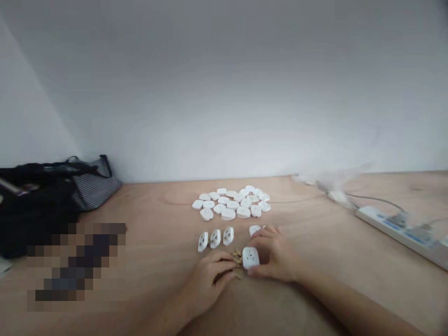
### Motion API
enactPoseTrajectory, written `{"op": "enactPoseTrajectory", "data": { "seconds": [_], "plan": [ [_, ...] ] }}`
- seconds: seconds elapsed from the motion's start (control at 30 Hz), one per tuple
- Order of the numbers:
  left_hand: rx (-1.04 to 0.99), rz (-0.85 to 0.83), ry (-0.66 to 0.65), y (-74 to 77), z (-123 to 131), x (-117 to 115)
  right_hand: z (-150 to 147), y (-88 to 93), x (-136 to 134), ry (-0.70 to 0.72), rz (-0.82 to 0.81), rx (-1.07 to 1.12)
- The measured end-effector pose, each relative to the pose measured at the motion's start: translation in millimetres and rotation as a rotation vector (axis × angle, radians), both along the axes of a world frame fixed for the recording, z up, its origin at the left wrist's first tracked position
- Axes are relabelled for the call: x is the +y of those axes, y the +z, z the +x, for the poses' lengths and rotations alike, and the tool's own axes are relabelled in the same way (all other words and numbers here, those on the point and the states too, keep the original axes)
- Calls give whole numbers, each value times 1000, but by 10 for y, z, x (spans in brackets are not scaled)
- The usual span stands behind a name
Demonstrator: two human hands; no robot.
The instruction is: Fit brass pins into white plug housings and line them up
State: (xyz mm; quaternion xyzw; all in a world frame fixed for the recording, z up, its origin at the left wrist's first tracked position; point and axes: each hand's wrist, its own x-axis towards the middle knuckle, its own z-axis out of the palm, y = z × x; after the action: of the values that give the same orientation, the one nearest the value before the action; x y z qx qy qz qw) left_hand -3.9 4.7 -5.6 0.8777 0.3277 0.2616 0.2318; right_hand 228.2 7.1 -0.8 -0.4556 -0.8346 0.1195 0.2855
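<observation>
My right hand (275, 254) holds a small white socket cover (251, 257) upright on the wooden table (157, 261), fingers curled round it. My left hand (210, 280) rests beside it with fingertips pinched at a little heap of brass contact pieces (237, 255). Three white socket covers (215, 238) stand in a row just beyond my left hand. Another white cover (254, 229) lies beyond my right hand. Farther back lies a pile of several white socket covers (231, 202).
A black and striped bag (52, 196) sits at the left by the wall. A white power strip (402, 228) with cables lies at the right. A pixelated patch covers something at the front left. A pale wall stands behind the table.
</observation>
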Motion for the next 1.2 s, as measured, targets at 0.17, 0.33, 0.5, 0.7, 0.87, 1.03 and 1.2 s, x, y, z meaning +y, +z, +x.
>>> {"op": "enactPoseTrajectory", "data": {
  "seconds": [0.17,0.33,0.5,0.7,0.87,1.03,1.2],
  "plan": [
    [-37,-6,12,-29,-2,14,-25,-67,-88,39,-28,-28],
    [-58,48,75,-21,-6,-4,-3,-85,-81,56,-44,-35],
    [-90,109,123,-47,-7,-2,-34,-108,-84,29,-14,-18],
    [-163,148,99,-62,25,-38,-121,-88,-131,32,23,-1],
    [-191,200,39,-19,54,-68,-145,-81,-145,38,35,7],
    [-195,271,-5,4,68,-64,-143,-95,-148,36,53,4],
    [-164,291,1,-24,71,-67,-153,-93,-158,32,60,29]
  ]
}}
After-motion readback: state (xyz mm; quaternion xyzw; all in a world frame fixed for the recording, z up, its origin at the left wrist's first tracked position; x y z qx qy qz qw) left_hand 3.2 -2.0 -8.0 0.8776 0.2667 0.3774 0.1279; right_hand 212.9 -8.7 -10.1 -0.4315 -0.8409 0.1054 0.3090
